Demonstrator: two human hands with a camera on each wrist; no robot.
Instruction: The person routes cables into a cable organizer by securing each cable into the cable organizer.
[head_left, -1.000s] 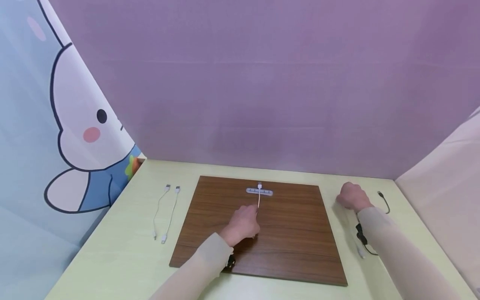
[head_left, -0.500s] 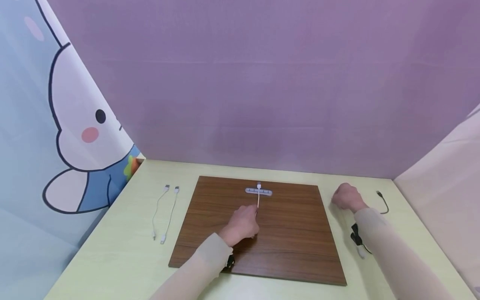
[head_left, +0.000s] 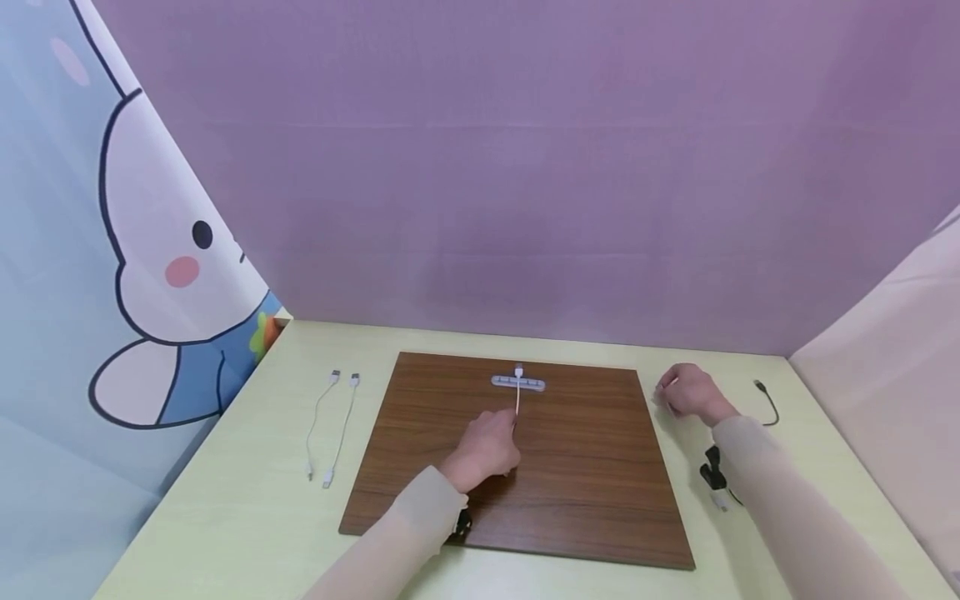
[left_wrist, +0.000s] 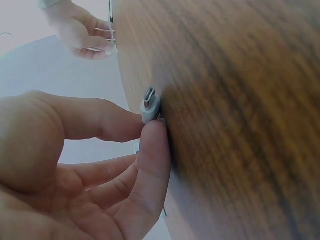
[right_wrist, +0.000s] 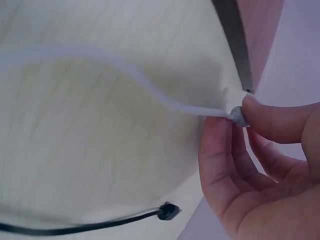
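Note:
My left hand (head_left: 483,450) is over the middle of the brown wooden board (head_left: 585,475), pinching the USB-C plug (left_wrist: 150,106) of a white USB cable (head_left: 517,398) between thumb and finger. That cable runs up the board to a pale cable clip (head_left: 530,384), where its USB-A end (head_left: 519,369) sits across a slot. Off the board's far right corner, my right hand (head_left: 692,392) pinches the plug (right_wrist: 239,116) of another white USB cable (right_wrist: 145,82). This cable's other end, a white plug (head_left: 718,500), lies on the table.
Two white USB cables (head_left: 344,429) lie left of the board on the pale table (head_left: 225,508). A black cable (head_left: 772,410) with a black bundle (head_left: 712,471) lies on the right, partly behind my right sleeve. A purple cloth (head_left: 480,183) hangs at the back.
My right hand has shifted slightly left toward the board's edge, with the white cable's plug in its fingers. The left hand and its cable have stayed in place.

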